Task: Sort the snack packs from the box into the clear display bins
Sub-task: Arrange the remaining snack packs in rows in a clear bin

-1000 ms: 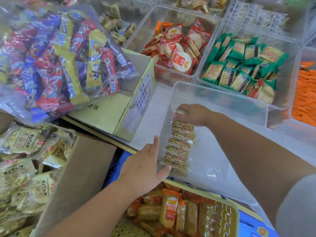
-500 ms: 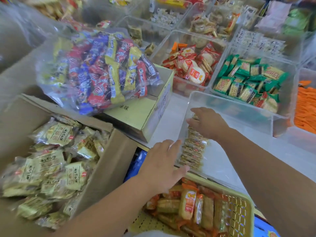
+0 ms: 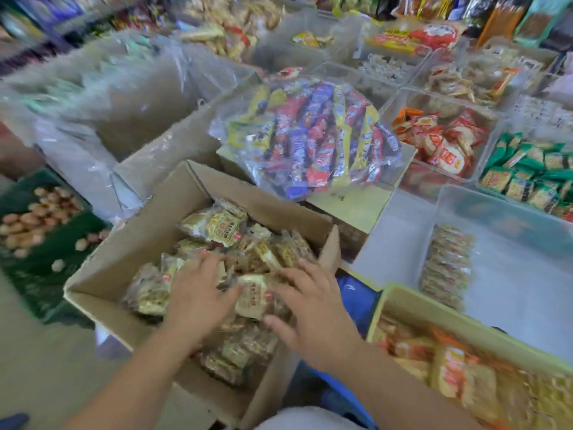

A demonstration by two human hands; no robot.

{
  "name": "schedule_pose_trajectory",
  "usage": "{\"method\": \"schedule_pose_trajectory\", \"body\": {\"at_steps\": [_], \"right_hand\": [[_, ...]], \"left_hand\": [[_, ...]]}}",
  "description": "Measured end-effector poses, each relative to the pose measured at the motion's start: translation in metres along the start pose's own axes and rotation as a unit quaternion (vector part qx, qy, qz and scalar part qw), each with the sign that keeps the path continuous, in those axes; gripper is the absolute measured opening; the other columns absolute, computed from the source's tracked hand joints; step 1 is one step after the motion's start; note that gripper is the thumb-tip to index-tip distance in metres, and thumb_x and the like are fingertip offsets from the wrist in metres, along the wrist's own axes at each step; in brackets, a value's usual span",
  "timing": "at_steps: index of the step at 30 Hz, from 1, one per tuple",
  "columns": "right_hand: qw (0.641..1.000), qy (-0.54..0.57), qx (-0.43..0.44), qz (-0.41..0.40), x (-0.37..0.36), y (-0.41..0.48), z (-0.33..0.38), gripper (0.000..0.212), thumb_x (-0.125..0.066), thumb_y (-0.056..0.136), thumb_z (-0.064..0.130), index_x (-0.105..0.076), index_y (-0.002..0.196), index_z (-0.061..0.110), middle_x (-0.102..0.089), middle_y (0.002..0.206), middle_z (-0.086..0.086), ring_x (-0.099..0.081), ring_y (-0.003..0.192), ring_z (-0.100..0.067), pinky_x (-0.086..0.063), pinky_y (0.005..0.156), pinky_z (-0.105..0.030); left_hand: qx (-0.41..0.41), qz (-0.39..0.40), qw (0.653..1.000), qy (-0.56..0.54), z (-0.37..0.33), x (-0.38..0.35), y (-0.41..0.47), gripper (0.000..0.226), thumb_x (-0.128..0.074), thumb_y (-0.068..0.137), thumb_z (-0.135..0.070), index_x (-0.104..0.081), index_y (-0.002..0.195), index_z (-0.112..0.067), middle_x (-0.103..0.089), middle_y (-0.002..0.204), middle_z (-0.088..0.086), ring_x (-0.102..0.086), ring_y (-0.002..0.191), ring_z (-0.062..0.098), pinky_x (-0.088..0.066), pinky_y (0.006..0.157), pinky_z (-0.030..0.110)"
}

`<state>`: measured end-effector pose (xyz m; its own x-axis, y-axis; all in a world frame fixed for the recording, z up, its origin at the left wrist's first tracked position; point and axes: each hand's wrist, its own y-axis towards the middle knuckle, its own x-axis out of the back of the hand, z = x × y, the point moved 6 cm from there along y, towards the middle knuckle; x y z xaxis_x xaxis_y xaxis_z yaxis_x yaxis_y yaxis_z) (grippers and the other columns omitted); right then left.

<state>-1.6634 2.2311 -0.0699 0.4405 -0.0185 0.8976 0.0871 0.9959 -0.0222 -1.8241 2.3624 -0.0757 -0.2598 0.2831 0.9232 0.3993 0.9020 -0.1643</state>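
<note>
The left hand (image 3: 198, 296) and right hand (image 3: 316, 311) rest, fingers released, on packs (image 3: 214, 226) in the box (image 3: 130, 243). The bin (image 3: 496, 209) sits at its 3 o'clock.

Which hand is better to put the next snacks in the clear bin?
Probably the right hand: it lies on the snack packs at the right edge of the box, nearest the clear bin. The left hand is farther over.

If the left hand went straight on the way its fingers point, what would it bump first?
The snack packs. The left hand points forward into the cardboard box, and the pile lies right at its fingertips. It is too blurry to tell whether they touch.
</note>
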Motion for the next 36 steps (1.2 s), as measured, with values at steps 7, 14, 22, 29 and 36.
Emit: {"method": "schedule_pose_trajectory", "body": {"at_steps": [7,14,22,29,36], "right_hand": [[0.985,-0.117,-0.112,0.056,-0.035,0.016,0.028,0.069,-0.022,0.087,0.077,-0.060,0.132,0.040,-0.056,0.138,0.018,-0.030,0.146,-0.022,0.020,0.117,-0.060],[0.967,-0.166,-0.172,0.083,-0.037,0.014,0.033,0.062,-0.032,0.084,0.076,-0.061,0.130,0.046,-0.061,0.126,0.023,-0.039,0.137,-0.017,0.012,0.120,-0.060],[0.962,-0.187,-0.184,0.070,-0.037,0.016,0.035,0.057,-0.037,0.082,0.071,-0.068,0.120,0.042,-0.065,0.111,0.018,-0.047,0.126,-0.020,0.012,0.120,-0.059],[0.952,-0.217,-0.194,0.094,-0.039,0.015,0.033,0.063,-0.035,0.080,0.070,-0.063,0.126,0.038,-0.062,0.114,0.014,-0.043,0.128,-0.021,0.021,0.118,-0.055],[0.947,-0.256,-0.150,0.121,-0.039,0.031,0.038,0.069,-0.044,0.084,0.066,-0.044,0.146,0.035,-0.054,0.137,0.003,-0.024,0.149,-0.033,0.009,0.121,-0.061]], "left_hand": [[0.132,0.095,0.987,0.007,0.133,0.007,0.083,0.082,-0.059,0.085,-0.073,-0.041,0.149,-0.024,-0.045,0.144,0.019,-0.048,0.129,0.044,-0.043,0.104,0.048],[0.103,0.163,0.981,0.031,0.131,-0.022,0.107,0.085,-0.053,0.081,-0.083,-0.044,0.149,-0.032,-0.042,0.149,0.016,-0.037,0.135,0.043,-0.040,0.105,0.052],[-0.005,0.151,0.988,0.021,0.090,-0.039,0.094,0.069,-0.073,0.083,-0.059,-0.051,0.139,-0.026,-0.049,0.138,0.013,-0.053,0.124,0.036,-0.051,0.097,0.047],[-0.028,0.177,0.983,-0.026,0.090,-0.044,0.096,0.072,-0.079,0.085,-0.028,-0.043,0.148,-0.022,-0.066,0.116,0.004,-0.069,0.090,0.025,-0.057,0.071,0.036],[-0.030,0.118,0.971,-0.206,0.107,0.016,0.078,0.056,-0.083,0.084,-0.032,-0.052,0.130,-0.040,-0.061,0.124,-0.008,-0.068,0.086,0.017,-0.056,0.064,0.033]]}}
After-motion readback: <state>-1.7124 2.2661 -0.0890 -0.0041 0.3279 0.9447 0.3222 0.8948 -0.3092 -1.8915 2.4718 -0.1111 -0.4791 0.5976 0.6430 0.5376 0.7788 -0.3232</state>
